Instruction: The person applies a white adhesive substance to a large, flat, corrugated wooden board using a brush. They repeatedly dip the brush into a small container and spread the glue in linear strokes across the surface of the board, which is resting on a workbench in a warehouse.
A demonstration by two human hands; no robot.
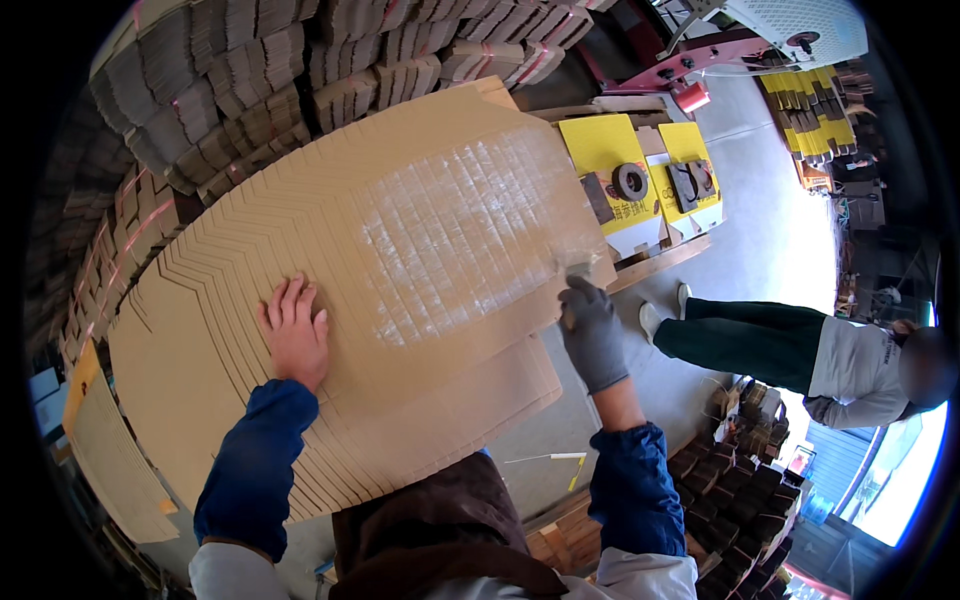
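Note:
A fanned stack of flat brown cardboard sheets spreads across in front of me, each sheet's edge showing as a narrow strip. White, wet-looking streaks cover the middle and right of these strips. My left hand, bare, lies flat on the sheets left of the streaks with its fingers extended. At the right edge of the stack, my right hand wears a grey glove and is closed around a brush. The brush head, partly blurred, is at the cardboard by the right end of the streaks; most of its handle is hidden by the glove.
Bundled cardboard is piled high at the far left. Yellow printed boxes carry a roll of tape. A red-framed machine stands beyond. Another person stands at the right, near stacked dark cardboard pieces.

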